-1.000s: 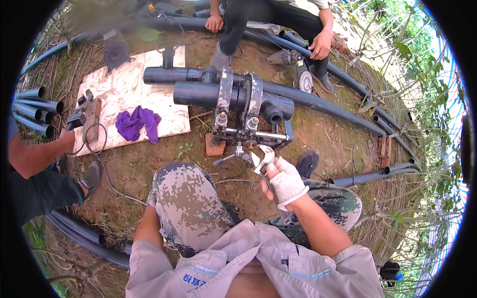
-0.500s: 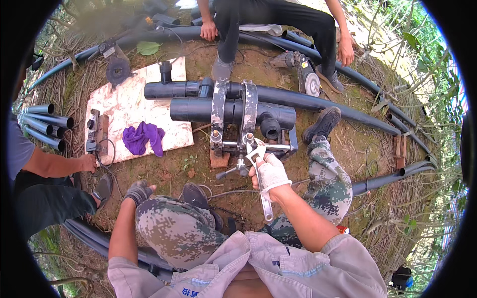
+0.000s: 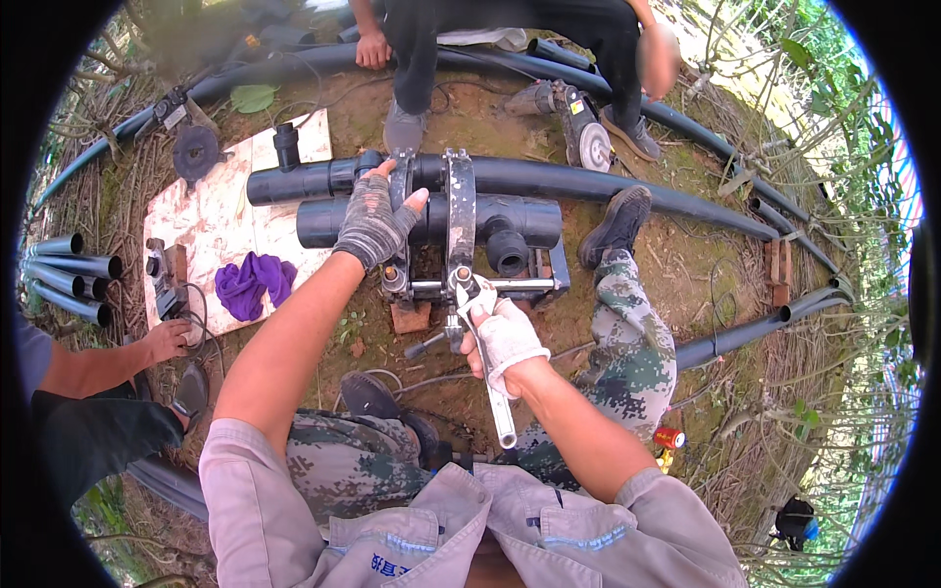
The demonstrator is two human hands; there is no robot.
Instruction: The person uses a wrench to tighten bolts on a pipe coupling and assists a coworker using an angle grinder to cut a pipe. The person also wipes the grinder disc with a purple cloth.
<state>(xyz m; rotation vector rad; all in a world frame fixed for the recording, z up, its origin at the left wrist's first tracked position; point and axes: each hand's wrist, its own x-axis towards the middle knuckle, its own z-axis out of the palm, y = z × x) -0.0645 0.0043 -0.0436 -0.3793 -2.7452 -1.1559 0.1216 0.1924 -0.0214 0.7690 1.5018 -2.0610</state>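
Though contact between its head and the nut (image 3: 464, 275) is hard to judge, one adjustable wrench (image 3: 502, 416) — metal, rigid, probably hefty, best held by the handle — sits gripped in the right hand (image 3: 508, 338) at the pipe clamp (image 3: 461, 211), left hand (image 3: 376, 227) spread across it.

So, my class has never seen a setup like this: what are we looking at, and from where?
These are a person's own gloved hands, seen from above by a wide fisheye camera worn on the head, so straight edges look bent. The right hand grips a metal wrench, its head close to the bolt at the right clamp ring. The left hand reaches over the left clamp ring. A black pipe runs through the rings. To the left, a purple cloth lies on a pale board.
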